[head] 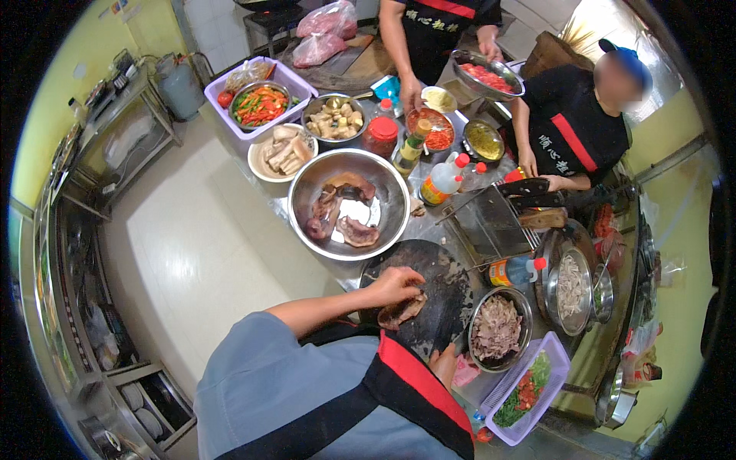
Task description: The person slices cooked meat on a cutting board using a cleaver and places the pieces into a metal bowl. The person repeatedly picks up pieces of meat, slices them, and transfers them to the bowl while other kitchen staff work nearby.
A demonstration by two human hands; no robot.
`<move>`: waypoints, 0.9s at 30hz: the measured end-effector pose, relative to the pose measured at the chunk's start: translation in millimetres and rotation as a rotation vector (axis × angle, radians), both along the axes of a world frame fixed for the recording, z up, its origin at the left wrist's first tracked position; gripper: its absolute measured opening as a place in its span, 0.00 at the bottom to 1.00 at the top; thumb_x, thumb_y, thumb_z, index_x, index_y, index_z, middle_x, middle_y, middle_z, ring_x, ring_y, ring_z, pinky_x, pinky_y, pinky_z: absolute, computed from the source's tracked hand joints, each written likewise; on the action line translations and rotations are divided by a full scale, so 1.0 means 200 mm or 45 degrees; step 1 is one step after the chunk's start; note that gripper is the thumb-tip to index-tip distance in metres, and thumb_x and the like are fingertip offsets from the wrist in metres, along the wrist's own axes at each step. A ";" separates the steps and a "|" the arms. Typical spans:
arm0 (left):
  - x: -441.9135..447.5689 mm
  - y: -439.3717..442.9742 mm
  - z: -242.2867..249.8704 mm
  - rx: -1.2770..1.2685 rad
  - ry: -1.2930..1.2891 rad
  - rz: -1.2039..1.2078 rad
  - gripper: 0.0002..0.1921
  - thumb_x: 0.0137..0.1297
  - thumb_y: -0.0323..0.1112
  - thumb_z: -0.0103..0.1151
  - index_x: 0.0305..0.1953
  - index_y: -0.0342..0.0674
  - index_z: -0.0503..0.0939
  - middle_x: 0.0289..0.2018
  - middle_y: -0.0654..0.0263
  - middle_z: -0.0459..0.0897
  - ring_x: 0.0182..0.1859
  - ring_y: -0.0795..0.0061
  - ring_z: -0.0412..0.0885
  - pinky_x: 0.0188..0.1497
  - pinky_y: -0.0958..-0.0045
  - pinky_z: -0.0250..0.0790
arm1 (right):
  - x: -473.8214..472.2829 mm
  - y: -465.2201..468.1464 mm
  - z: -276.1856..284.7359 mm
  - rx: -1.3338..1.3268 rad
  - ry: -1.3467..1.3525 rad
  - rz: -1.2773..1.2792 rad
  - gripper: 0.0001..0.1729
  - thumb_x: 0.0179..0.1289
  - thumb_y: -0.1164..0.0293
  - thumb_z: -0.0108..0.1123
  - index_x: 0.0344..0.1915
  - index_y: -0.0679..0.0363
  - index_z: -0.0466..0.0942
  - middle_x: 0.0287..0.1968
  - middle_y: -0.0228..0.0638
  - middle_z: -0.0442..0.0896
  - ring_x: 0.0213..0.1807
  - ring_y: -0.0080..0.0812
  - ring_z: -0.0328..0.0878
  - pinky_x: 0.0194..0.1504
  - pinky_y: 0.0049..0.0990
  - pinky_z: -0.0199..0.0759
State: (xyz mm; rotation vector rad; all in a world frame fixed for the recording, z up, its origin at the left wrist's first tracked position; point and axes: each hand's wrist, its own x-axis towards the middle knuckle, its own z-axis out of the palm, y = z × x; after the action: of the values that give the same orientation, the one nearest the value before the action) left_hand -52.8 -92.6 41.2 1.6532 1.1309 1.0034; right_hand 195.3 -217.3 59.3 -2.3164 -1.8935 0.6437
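Observation:
A round, dark chopping board (440,282) lies on the metal table before me. Over its left part, my left hand (398,286) has curled fingers at the upper end of a piece of cooked meat (401,314). At the board's near right edge is my right hand (444,363), closed around something mostly hidden, perhaps a handle. Just right of the board, a metal bowl holds sliced meat (495,328). Beyond the board stands a large steel basin (294,221) with several larger meat pieces (357,231) inside.
Across the table, one co-worker holds a bowl of red pieces (489,77); another stands at the right near a knife rack (489,215). Bottles (441,183), a sauce bottle (512,271), a bowl of pale meat strips (282,150) and purple baskets (526,397) crowd around the board.

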 end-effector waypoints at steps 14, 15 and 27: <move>-0.74 0.33 -0.02 -0.361 0.937 1.077 0.31 0.60 0.41 0.61 0.59 0.31 0.61 0.46 0.44 0.77 0.45 0.44 0.79 0.48 0.50 0.71 | 0.01 0.01 0.01 0.039 0.074 -0.003 0.14 0.61 0.71 0.51 0.42 0.68 0.64 0.28 0.64 0.79 0.31 0.65 0.78 0.35 0.57 0.70; -0.76 0.33 -0.04 -0.407 1.021 0.972 0.33 0.59 0.43 0.63 0.59 0.31 0.60 0.45 0.44 0.78 0.46 0.44 0.79 0.48 0.51 0.72 | 0.01 0.00 0.01 0.023 0.067 -0.031 0.13 0.61 0.71 0.51 0.41 0.68 0.64 0.28 0.64 0.79 0.32 0.65 0.78 0.35 0.58 0.70; -0.93 0.39 -0.05 -0.526 0.490 0.821 0.15 0.51 0.31 0.55 0.41 0.32 0.76 0.35 0.46 0.83 0.41 0.52 0.84 0.41 0.59 0.76 | 0.00 -0.03 -0.02 0.108 0.034 -0.010 0.21 0.60 0.70 0.54 0.49 0.70 0.64 0.28 0.63 0.79 0.33 0.65 0.77 0.34 0.56 0.67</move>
State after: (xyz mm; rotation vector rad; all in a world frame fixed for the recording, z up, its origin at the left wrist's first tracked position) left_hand -238.3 -14.7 31.8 1.1841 2.0595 0.7574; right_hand 194.3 -224.2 55.2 -2.2512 -1.8618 0.5784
